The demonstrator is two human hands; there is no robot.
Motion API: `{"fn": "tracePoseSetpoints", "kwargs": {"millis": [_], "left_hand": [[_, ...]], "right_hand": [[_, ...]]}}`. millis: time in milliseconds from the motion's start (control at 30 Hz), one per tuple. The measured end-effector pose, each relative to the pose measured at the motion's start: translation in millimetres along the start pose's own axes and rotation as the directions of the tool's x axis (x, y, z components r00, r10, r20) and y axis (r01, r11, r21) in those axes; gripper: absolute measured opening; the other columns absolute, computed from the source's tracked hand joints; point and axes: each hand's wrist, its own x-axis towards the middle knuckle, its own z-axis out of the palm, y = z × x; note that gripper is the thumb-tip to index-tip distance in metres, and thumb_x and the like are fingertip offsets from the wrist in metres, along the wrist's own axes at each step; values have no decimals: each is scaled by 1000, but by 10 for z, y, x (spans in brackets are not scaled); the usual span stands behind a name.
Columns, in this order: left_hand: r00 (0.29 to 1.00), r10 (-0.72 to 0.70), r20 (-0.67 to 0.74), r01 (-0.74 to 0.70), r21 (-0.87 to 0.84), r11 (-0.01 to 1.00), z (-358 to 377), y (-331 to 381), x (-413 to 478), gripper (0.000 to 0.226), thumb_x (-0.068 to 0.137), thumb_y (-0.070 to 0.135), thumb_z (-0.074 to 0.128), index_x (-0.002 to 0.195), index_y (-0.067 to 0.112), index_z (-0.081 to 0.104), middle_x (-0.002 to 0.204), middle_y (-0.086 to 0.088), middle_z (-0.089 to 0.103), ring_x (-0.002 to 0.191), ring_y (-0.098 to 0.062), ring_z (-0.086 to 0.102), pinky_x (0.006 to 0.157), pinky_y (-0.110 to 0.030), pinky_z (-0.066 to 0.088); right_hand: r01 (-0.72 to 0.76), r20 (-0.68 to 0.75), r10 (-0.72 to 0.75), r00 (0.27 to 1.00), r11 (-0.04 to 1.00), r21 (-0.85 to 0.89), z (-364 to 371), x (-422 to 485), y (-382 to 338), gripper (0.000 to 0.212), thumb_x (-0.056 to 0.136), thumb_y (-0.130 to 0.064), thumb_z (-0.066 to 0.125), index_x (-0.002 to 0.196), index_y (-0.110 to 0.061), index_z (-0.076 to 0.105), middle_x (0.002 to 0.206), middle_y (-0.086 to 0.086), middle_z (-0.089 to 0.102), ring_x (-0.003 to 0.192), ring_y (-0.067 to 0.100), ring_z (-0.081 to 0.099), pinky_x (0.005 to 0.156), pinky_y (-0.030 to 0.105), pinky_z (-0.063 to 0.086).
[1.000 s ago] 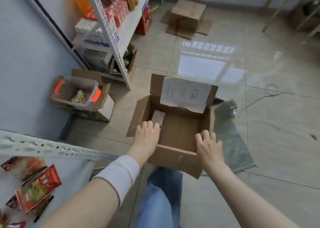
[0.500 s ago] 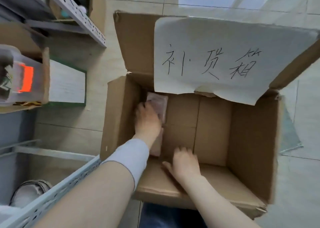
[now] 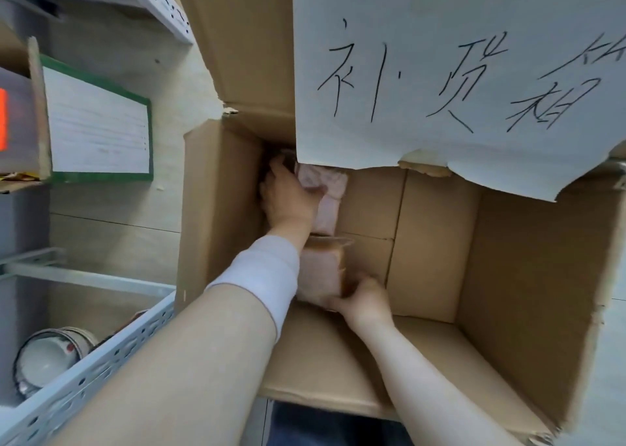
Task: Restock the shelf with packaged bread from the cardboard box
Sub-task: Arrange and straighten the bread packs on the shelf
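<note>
An open cardboard box fills the view, with a handwritten white paper sign on its far flap. Two clear-wrapped packs of bread lie along its left inner wall. My left hand is deep in the far left corner, its fingers closed around the farther pack of bread. My right hand grips the nearer pack of bread from its lower right side. My left forearm, with a white wristband, hides part of the nearer pack.
A grey perforated metal shelf rail runs across the lower left, with a white bowl under it. A green-edged white box sits on the tiled floor to the left. Another shelf post stands at the upper left.
The camera has dropped closer to the box. My left hand has closed around the far pack, and my right hand has moved left onto the near pack and gripped it.
</note>
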Motion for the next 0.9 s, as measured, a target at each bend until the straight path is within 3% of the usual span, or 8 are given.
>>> {"fn": "tracePoseSetpoints", "kwargs": {"millis": [167, 267, 367, 500, 600, 700, 800, 900], "left_hand": [[987, 15, 159, 13, -171, 985, -193, -5, -181, 51, 78, 22, 68, 124, 10, 50, 127, -14, 54, 116, -29, 52, 97, -29, 42], [990, 47, 132, -14, -240, 971, -424, -28, -526, 56, 76, 24, 71, 125, 12, 46, 126, -11, 52, 115, -27, 52, 98, -33, 43], [995, 78, 66, -47, -386, 921, -773, -76, -1027, 48, 75, 22, 74, 114, 10, 47, 112, -6, 59, 105, -23, 56, 88, -28, 43], [998, 53, -36, -64, -613, 787, -1475, -209, -1863, 43, 73, 21, 77, 108, 19, 50, 96, 10, 58, 84, -1, 57, 70, -16, 46], [992, 31, -119, -107, -721, 685, -2061, -509, -2589, 42, 71, 25, 78, 106, 24, 54, 100, 12, 63, 91, -2, 61, 70, -18, 51], [945, -14, -326, -253, -758, 601, -2688, -933, -3429, 39, 64, 28, 82, 93, 30, 56, 94, 15, 66, 86, 3, 64, 69, -14, 52], [875, -101, -473, -349, -761, 546, -3322, -1387, -4358, 52, 51, 42, 82, 94, 27, 57, 94, 10, 70, 85, -2, 66, 71, -17, 53], [773, -202, -602, -432, -731, 528, -3897, -1897, -5272, 42, 59, 30, 84, 88, 29, 54, 90, 9, 70, 85, -8, 67, 76, -27, 53]], "right_hand": [[54, -132, -46, 990, 997, 60, -664, -285, 353, 48, 67, -25, 81, 107, -11, 59, 95, 0, 58, 90, 19, 56, 73, 25, 40], [106, -254, -82, 964, 991, 84, -939, -590, 490, 37, 66, -25, 82, 95, -15, 60, 86, -2, 61, 78, 15, 55, 64, 23, 38], [154, -314, -104, 944, 978, 139, -1110, -988, 535, 36, 67, -29, 81, 96, -15, 65, 84, -2, 65, 79, 16, 60, 69, 27, 45], [274, -353, -214, 911, 953, 127, -1243, -1691, 459, 35, 66, -30, 82, 95, -15, 67, 78, 0, 64, 74, 17, 58, 63, 25, 44], [414, -311, -364, 878, 904, 109, -1235, -2308, 422, 31, 66, -32, 81, 90, -17, 68, 79, 0, 68, 78, 20, 63, 74, 35, 51], [564, -228, -538, 811, 823, 64, -1091, -3012, 363, 25, 67, -35, 80, 86, -23, 69, 83, -1, 72, 82, 23, 68, 78, 41, 56], [701, -105, -694, 712, 712, 45, -756, -3842, 239, 20, 68, -33, 80, 82, -24, 70, 78, -3, 73, 79, 19, 69, 71, 32, 56], [799, 67, -799, 598, 601, 31, -273, -4725, 62, 19, 68, -32, 80, 82, -22, 70, 77, -3, 74, 74, 16, 70, 66, 27, 55]]}}
